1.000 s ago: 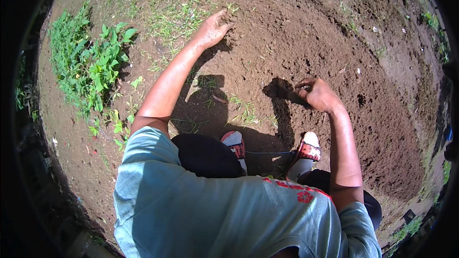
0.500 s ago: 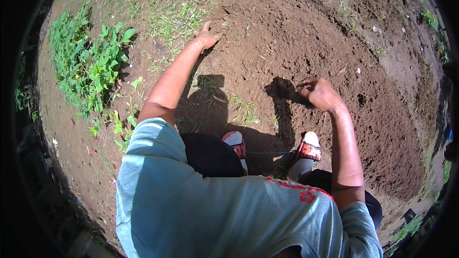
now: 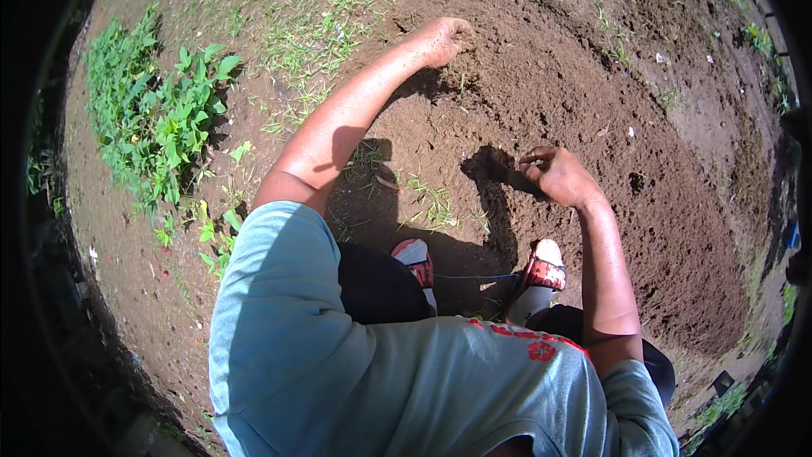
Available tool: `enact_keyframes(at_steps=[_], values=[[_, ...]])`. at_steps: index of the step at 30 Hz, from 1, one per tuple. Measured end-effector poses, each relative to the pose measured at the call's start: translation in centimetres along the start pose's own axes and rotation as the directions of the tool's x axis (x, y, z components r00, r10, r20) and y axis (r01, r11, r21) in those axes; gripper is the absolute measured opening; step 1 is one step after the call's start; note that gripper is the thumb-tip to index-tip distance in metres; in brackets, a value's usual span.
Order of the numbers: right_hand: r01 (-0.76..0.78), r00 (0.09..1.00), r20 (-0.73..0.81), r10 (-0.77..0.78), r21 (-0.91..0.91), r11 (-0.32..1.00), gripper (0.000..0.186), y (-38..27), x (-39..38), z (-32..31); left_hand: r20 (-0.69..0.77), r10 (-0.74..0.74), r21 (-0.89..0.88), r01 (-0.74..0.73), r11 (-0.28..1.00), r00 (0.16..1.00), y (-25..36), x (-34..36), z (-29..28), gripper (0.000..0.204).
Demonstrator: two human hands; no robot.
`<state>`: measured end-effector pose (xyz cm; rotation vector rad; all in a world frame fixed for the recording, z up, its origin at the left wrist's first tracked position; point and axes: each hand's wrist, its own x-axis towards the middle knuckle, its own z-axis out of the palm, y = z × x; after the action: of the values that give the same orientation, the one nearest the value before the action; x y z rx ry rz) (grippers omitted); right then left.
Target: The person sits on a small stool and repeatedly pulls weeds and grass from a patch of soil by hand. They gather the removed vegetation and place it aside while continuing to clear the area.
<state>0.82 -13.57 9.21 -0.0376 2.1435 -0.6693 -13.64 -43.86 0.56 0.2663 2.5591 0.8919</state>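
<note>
My left hand (image 3: 445, 41) reaches far out over the loose brown soil (image 3: 541, 68), its fingers curled in and partly hidden. Whatever lies inside those fingers, if anything, cannot be made out. A thin grass sprig (image 3: 463, 89) stands in the soil just below that hand. Nearer to me and to the right, my right hand (image 3: 558, 178) hovers low over the soil with thumb and fingers drawn together in a pinch. Anything in that pinch is too small to name. Its dark shadow falls on the ground to its left.
Leafy green plants (image 3: 169, 110) grow at the left. Sparse grass (image 3: 313, 25) covers the ground at the far left of the soil, with a small tuft (image 3: 436, 203) before my feet. My sandals (image 3: 545, 267) rest at the near edge, a thin blue line (image 3: 474, 276) between them.
My left hand has swept to the right and farther out, from the grass edge onto the soil, and its spread fingers have curled in. My right hand has barely moved.
</note>
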Motion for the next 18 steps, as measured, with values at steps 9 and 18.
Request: enact_keyframes(at_steps=[9,18], values=[[-0.049,0.998,-0.028,0.049,-0.026,0.998,0.052,-1.0,-0.7,-0.3,-0.023,0.028,0.264,-0.021,0.964,0.999,0.1,-6.1,3.1,0.043],[-0.033,0.998,-0.049,0.03,-0.065,0.997,0.038,-0.6,-0.6,0.6,0.338,0.386,0.505,-0.512,0.695,0.858,-7.0,-8.0,12.3,0.039]])
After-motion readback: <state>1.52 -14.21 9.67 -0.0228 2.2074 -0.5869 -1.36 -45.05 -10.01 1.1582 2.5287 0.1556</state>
